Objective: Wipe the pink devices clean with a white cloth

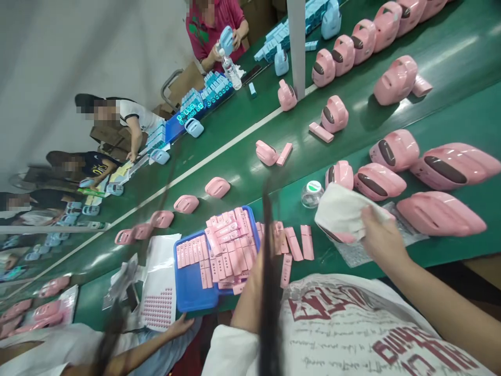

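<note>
We find the right hand (378, 232) closed on a white cloth (344, 209), which lies against a pink casing (340, 236) on the near side of the table (297, 193). Clear plastic wrapping (358, 254) lies beneath that casing. The left hand (257, 267) is near the pink sticks (235, 253); a dark strand (270, 277) hides most of it, so we cannot tell its opening or whether it holds anything. Just beyond the cloth, we note a clear jar (312, 195) with a white-and-green label. Further pink casings stand to the right. The sticks are heaped in blue trays (195, 300), with loose ones alongside. Left of these, we record a white sheet (160, 261) bearing rows of pink dots. Across the table, co-workers sit among light-blue units (194, 127).
</note>
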`<action>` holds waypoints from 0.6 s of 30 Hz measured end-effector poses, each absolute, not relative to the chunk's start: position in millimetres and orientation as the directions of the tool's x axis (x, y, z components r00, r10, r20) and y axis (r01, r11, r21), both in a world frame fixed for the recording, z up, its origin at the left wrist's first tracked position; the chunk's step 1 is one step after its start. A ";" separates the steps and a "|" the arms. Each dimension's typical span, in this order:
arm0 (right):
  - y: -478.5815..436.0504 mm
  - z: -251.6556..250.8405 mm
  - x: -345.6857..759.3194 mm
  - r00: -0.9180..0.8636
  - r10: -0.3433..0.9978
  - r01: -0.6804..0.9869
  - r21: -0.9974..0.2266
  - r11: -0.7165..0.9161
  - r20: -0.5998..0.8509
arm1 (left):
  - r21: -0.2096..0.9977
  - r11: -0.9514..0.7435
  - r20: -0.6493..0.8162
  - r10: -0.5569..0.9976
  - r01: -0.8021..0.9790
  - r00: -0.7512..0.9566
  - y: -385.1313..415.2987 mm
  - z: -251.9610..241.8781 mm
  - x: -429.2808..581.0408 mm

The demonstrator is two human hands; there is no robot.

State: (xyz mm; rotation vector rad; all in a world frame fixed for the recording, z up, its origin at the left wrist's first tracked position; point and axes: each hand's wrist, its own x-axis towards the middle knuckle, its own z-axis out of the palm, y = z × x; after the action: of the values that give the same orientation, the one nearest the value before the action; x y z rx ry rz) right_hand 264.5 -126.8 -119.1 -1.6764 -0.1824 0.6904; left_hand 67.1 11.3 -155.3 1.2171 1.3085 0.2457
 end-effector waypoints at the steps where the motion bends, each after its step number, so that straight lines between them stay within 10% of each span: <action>1: -119.3 -117.0 272.8 0.855 0.469 -0.137 -0.969 -0.206 -0.221 | 0.773 0.335 -0.541 0.792 0.539 0.283 35.2 -148.7 66.8; 6: -65.4 -126.3 295.1 0.460 0.795 0.485 -0.862 0.149 0.396 | 0.575 0.054 -0.238 0.965 0.816 0.105 176.6 -110.6 58.3; 13: -40.3 -145.8 291.7 0.161 0.680 0.762 -0.528 0.376 0.716 | 0.281 0.074 -0.130 0.991 0.957 -0.039 265.2 -113.7 32.4; 18: -43.1 -155.5 298.5 0.166 0.635 0.768 -0.503 0.397 0.754 | 0.215 0.025 -0.127 0.992 0.976 0.002 251.4 -131.2 22.7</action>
State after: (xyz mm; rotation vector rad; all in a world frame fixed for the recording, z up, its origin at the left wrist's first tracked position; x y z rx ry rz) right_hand 298.5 -43.1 -155.5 -1.3004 -1.5314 -0.1483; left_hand 22.7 251.4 -131.2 2.0359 2.0599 0.0933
